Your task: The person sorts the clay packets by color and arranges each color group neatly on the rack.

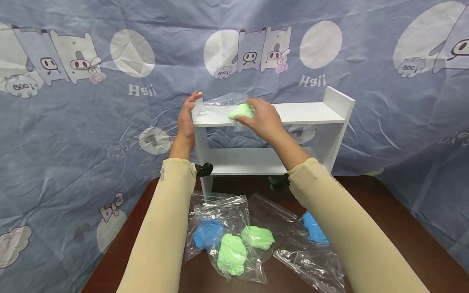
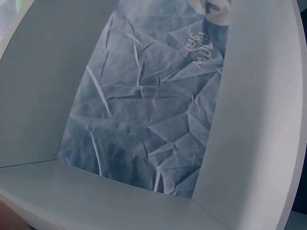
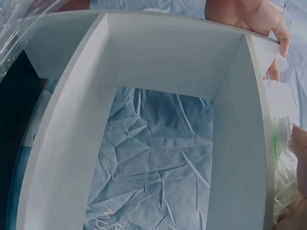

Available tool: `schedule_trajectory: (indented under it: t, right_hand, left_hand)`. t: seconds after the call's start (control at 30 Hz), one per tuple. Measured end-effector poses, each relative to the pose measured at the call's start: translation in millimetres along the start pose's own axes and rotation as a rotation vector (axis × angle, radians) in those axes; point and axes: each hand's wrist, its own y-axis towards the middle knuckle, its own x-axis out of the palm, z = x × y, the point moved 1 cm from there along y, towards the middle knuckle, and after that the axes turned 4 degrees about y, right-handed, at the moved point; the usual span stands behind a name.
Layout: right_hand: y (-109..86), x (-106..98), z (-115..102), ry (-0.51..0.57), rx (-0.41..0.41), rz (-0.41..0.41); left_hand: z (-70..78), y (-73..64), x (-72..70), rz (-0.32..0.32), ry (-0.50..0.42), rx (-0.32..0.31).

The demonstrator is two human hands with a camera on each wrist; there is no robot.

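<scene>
A white two-tier shelf stands on the table in front of me. My left hand lies along the outside of its left side panel, and in the right wrist view the fingers of that left hand curl over the panel's top edge. Over the upper board, near its left end, my right hand pinches a light green soft lump inside a clear plastic bag. Thumb and fingers are on either side of the lump. The left wrist view shows mostly the shelf's inside; the left hand is largely out of it.
On the dark brown table lie clear zip bags holding a blue lump, a green lump and another green lump. A second blue lump is partly behind my right sleeve. Printed cloth hangs behind the shelf.
</scene>
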Motion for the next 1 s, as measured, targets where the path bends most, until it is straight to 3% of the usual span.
schedule_trajectory:
  t: [0.2,0.7,0.87,1.0]
  right_hand:
    - [10.3,8,-11,-0.033,0.025,-0.073]
    - [25.9,29,-38,-0.211,0.123,-0.162]
    - [26.1,30,-40,-0.218,0.119,-0.152]
    - [24.3,29,-37,-0.152,0.072,-0.108]
  left_hand:
    - [-3.0,0.8,-2.7,-0.043,-0.053,-0.027]
    - [-6.7,0.1,-2.4,-0.056,-0.036,-0.004]
    - [-5.9,-1.0,-2.6,-0.055,-0.025,0.010]
    - [-6.4,-1.4,-3.6,-0.053,-0.012,0.008]
